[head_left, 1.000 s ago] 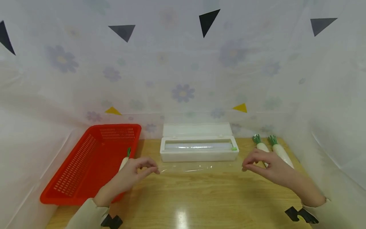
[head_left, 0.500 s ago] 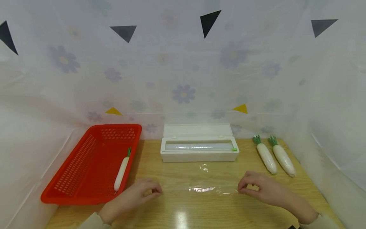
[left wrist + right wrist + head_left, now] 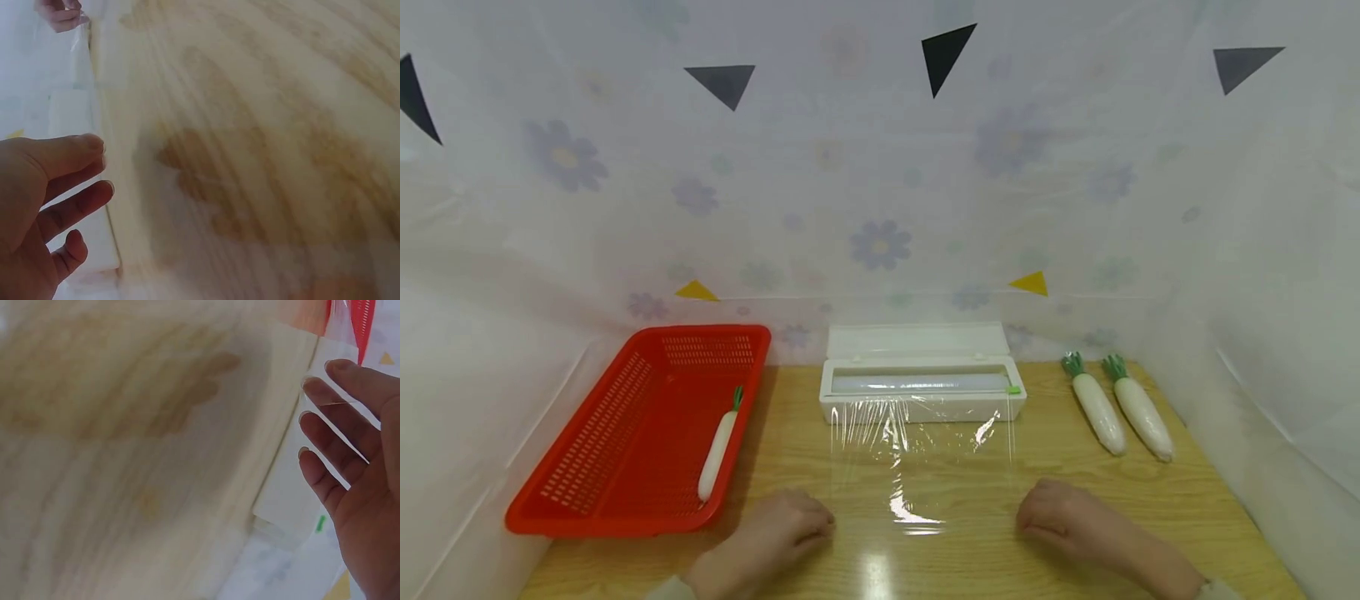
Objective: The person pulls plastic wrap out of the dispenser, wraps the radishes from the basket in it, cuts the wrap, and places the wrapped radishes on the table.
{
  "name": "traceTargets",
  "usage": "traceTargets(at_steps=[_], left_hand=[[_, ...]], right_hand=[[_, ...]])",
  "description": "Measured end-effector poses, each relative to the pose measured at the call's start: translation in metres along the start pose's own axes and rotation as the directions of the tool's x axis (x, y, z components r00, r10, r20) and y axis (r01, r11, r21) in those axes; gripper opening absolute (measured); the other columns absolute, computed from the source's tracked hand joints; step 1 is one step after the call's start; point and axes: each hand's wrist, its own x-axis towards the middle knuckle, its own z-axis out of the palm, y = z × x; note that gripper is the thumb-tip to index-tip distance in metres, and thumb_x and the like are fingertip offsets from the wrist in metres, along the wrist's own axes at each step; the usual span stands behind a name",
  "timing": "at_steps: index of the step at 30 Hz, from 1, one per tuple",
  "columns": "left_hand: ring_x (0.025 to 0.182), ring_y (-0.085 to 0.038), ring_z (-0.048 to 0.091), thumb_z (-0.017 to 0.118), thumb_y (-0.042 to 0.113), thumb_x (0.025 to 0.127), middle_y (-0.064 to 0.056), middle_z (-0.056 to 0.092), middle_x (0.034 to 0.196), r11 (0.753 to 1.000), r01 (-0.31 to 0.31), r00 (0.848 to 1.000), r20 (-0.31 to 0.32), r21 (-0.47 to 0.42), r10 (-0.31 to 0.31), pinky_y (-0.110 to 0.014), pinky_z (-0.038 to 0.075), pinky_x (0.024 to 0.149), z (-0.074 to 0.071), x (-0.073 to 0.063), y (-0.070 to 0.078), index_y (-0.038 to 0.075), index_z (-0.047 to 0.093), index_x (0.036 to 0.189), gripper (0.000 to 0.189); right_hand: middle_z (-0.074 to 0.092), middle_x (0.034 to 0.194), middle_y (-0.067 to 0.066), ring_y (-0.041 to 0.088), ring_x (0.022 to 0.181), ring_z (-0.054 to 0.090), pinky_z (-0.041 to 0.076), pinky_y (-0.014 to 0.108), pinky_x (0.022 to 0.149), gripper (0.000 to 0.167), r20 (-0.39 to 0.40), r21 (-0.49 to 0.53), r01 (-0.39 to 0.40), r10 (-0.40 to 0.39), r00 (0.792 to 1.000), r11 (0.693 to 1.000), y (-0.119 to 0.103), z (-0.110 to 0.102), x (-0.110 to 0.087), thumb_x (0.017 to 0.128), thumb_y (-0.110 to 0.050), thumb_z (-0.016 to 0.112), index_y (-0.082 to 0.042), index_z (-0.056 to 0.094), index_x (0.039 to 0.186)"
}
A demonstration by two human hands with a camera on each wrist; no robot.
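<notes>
A clear sheet of plastic wrap (image 3: 917, 475) stretches from the roll (image 3: 917, 382) in an open white dispenser box (image 3: 922, 408) toward the person, low above the table. My left hand (image 3: 782, 533) pinches its near left corner between thumb and index finger, the other fingers loosely bent in the left wrist view. At the near right corner, my right hand (image 3: 1075, 525) pinches the film; the right wrist view shows film at the thumb (image 3: 362, 384) and index finger. The film's edges are hard to make out.
On the left stands a red basket (image 3: 523, 525) with one white radish (image 3: 718, 457) inside. Two white radishes, the nearer (image 3: 1100, 414) and the farther (image 3: 1142, 418), lie at the right with a film-like shine. A wooden table (image 3: 925, 571) lies below; patterned sheeting (image 3: 880, 167) encloses it.
Both hands have drawn back from the box toward the person, pulling the plastic wrap out into a longer sheet. The box, basket and radishes have stayed put.
</notes>
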Motion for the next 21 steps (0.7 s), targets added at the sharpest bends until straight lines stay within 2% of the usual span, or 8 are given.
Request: traceTargets(at_steps=[5,10,13,17,21], left_hand=[[0.088,-0.002,0.065,0.077,0.014,0.093,0.013,0.071,0.095,0.999,0.036,0.999,0.010,-0.014,-0.036,-0.027,0.054,0.079,0.012,-0.002,0.000,0.022,0.077,0.091,0.009],[0.083,0.001,0.059,0.076,0.011,0.094,0.012,0.066,0.091,0.998,0.040,0.999,0.014,-0.053,-0.039,-0.019,0.052,0.074,0.018,-0.003,0.000,0.021,0.076,0.089,0.011],[0.082,0.002,0.057,0.075,0.010,0.095,0.012,0.064,0.091,0.996,0.053,0.998,0.026,-0.069,-0.052,-0.017,0.051,0.072,0.019,-0.002,0.001,0.020,0.076,0.090,0.011],[0.079,0.004,0.055,0.073,0.013,0.098,0.013,0.063,0.090,0.992,0.094,0.994,0.056,-0.082,-0.089,-0.017,0.051,0.071,0.017,-0.002,0.003,0.020,0.077,0.095,0.009],[0.087,-0.001,0.065,0.069,0.015,0.101,0.010,0.073,0.100,0.987,0.142,0.989,0.059,-0.077,-0.138,-0.025,0.057,0.077,0.017,0.001,0.006,0.016,0.077,0.111,0.013]], right_hand=[[0.067,0.104,-0.014,0.002,0.094,0.061,0.048,0.018,0.087,0.020,0.021,-0.082,0.013,-0.011,1.000,0.997,-0.001,0.008,-0.005,0.089,-0.011,0.081,-0.025,0.074,0.101],[0.065,0.102,-0.016,-0.001,0.090,0.060,0.047,0.013,0.079,0.015,0.053,-0.097,-0.028,0.033,0.998,0.995,-0.003,0.012,-0.007,0.091,-0.013,0.080,-0.025,0.075,0.099],[0.066,0.101,-0.016,-0.002,0.089,0.061,0.049,0.015,0.077,0.011,0.073,-0.099,-0.049,0.057,0.996,0.994,-0.006,0.012,-0.007,0.095,-0.014,0.076,-0.024,0.075,0.100],[0.071,0.102,-0.013,0.002,0.091,0.066,0.055,0.024,0.076,0.011,0.086,-0.105,-0.124,0.134,0.987,0.987,-0.010,0.010,-0.008,0.099,-0.014,0.072,-0.020,0.076,0.107],[0.076,0.107,-0.005,0.009,0.094,0.071,0.059,0.032,0.076,0.019,0.109,-0.100,-0.238,0.249,0.962,0.966,-0.013,0.007,-0.007,0.099,-0.012,0.071,-0.012,0.075,0.117]])
